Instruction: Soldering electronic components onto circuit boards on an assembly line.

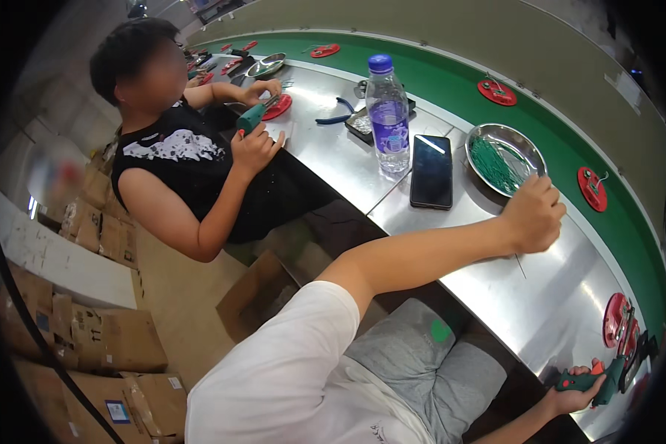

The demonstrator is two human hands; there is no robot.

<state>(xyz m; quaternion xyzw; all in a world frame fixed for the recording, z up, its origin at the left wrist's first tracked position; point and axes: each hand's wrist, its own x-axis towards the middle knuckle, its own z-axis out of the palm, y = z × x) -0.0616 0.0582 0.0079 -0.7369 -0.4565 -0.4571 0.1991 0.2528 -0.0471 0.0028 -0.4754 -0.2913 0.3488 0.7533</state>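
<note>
My left hand is closed just over the near rim of a round metal bowl. A bundle of thin green wires lies inside that bowl. What the curled fingers hold, if anything, is hidden; a thin dark strand shows below the hand. At the lower right, my right hand grips a green soldering gun with an orange trigger. Its front end reaches toward a red disc-shaped part with metal fittings, at the table's right end. Dark pieces beside that part are too crowded to make out.
A phone and a water bottle stand left of the bowl, with blue-handled pliers beyond. Red parts ride on the green belt. On my left, a co-worker holds a similar green tool. Cardboard boxes line the floor.
</note>
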